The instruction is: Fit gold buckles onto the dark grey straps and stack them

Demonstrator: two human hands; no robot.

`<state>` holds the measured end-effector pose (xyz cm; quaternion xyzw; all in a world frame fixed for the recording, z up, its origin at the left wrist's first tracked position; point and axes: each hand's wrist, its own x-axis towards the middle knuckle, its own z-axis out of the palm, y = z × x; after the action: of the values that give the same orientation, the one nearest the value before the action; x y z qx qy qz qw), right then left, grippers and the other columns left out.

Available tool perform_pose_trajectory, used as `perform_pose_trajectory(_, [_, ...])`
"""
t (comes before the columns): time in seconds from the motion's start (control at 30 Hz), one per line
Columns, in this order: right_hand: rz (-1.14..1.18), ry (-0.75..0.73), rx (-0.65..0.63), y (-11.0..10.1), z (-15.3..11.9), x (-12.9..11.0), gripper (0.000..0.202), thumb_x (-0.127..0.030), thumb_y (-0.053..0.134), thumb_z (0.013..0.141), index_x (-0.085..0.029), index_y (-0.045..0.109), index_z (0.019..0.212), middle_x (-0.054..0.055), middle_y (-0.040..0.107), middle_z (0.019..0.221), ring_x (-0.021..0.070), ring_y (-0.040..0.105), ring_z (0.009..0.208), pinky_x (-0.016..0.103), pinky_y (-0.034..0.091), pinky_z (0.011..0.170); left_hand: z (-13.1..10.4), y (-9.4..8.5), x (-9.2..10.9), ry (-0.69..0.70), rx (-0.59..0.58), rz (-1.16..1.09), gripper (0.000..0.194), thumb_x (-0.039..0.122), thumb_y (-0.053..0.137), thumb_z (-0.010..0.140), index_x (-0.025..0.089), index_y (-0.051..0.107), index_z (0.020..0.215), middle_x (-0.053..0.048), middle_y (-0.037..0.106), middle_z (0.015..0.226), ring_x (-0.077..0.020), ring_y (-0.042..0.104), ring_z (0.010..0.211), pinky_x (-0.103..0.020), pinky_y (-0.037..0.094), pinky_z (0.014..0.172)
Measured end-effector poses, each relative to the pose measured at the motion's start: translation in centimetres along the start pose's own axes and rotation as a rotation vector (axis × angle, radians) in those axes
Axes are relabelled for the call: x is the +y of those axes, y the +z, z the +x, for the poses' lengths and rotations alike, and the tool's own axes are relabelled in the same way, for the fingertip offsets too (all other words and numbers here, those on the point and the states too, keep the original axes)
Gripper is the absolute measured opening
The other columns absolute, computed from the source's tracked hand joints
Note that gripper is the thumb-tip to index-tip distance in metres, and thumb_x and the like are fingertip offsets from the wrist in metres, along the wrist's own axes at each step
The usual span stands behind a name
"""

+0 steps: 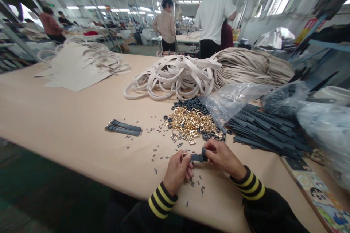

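My left hand [179, 167] is closed on the buckle end of a short dark strap [197, 158], where a bit of gold metal shows. At the strap's other end, my right hand [222, 156] is closed, its thumb and finger at the strap; a dark band or loop shows by its fingertips. Just beyond the hands lies a heap of gold buckles [188, 120], with a pile of black loops [194, 105] behind it. Several small dark pieces [201, 189] are scattered on the table around my hands. Further left rest finished-looking dark straps with gold buckles [124, 127].
Dark strips [265, 129] lie stacked at right beside clear plastic bags [235, 100]. Pale strap loops [175, 78] and a beige bundle [254, 65] fill the back of the brown-covered table [68, 123]. Pale flat pieces [76, 69] sit far left. People [214, 14] stand beyond.
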<state>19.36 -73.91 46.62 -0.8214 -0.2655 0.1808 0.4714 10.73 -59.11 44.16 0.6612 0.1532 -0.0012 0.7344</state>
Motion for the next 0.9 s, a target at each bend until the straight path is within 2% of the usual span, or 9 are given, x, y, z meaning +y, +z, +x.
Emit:
perform_pose_trajectory(0.2, [-0.123,-0.078,0.089,-0.1,-0.8,-0.9,0.011,-0.017,0.047,0.076,-0.017,0.057,0.074,-0.002,0.055,0.054,0.0107,0.052,0.049,0.021,0.038,0.049,0.0,0.4,0.1,0.012,0.083,0.007,0.029,0.042,0.049,0.076,0.015,0.042,0.068,0.004,0.053,0.048,-0.0045,0.044,0.031,-0.013,0.033,0.031])
perform_pose_trajectory(0.33, [-0.041,-0.036,-0.013,0.7,-0.9,-0.7,0.012,-0.014,0.044,0.077,-0.016,0.055,0.074,-0.002,0.056,0.054,0.0104,0.055,0.047,0.020,0.040,0.051,-0.2,0.4,0.0,0.043,0.063,0.027,0.026,0.040,0.048,0.078,0.015,0.043,0.070,0.004,0.053,0.050,-0.0041,0.044,0.033,-0.013,0.034,0.033])
perform_pose_trajectory(0.47, [0.039,-0.022,-0.047,1.4,-0.7,-0.3,0.010,-0.013,0.044,0.077,-0.016,0.054,0.073,-0.002,0.057,0.053,0.0110,0.057,0.047,0.020,0.042,0.051,-0.4,0.4,0.1,0.052,0.032,0.035,0.025,0.039,0.047,0.079,0.015,0.042,0.071,0.004,0.053,0.050,-0.0043,0.044,0.034,-0.013,0.034,0.034])
perform_pose_trajectory(0.6, [0.230,-0.001,-0.121,1.5,-0.6,-0.6,0.010,-0.018,0.045,0.078,-0.015,0.054,0.075,0.000,0.060,0.058,0.0117,0.059,0.051,0.020,0.045,0.050,-0.5,0.7,0.4,0.046,0.072,0.070,0.026,0.039,0.047,0.078,0.016,0.042,0.070,0.006,0.051,0.047,-0.0049,0.043,0.032,-0.014,0.033,0.032])
perform_pose_trajectory(0.77, [0.403,0.073,-0.152,1.3,-0.5,-0.6,0.012,-0.024,0.049,0.077,-0.014,0.053,0.074,-0.002,0.059,0.054,0.0112,0.058,0.049,0.020,0.046,0.049,-0.2,1.0,0.3,0.068,0.137,0.109,0.026,0.040,0.046,0.078,0.016,0.041,0.069,0.006,0.048,0.046,-0.0051,0.041,0.032,-0.014,0.033,0.032])
perform_pose_trajectory(0.9, [0.398,0.109,-0.157,1.5,-0.4,-0.3,0.013,-0.025,0.050,0.076,-0.013,0.054,0.072,-0.001,0.059,0.053,0.0113,0.059,0.048,0.020,0.046,0.048,-0.2,1.0,-0.3,0.084,0.111,0.169,0.025,0.040,0.045,0.079,0.017,0.041,0.070,0.006,0.047,0.047,-0.0060,0.042,0.033,-0.015,0.033,0.032])
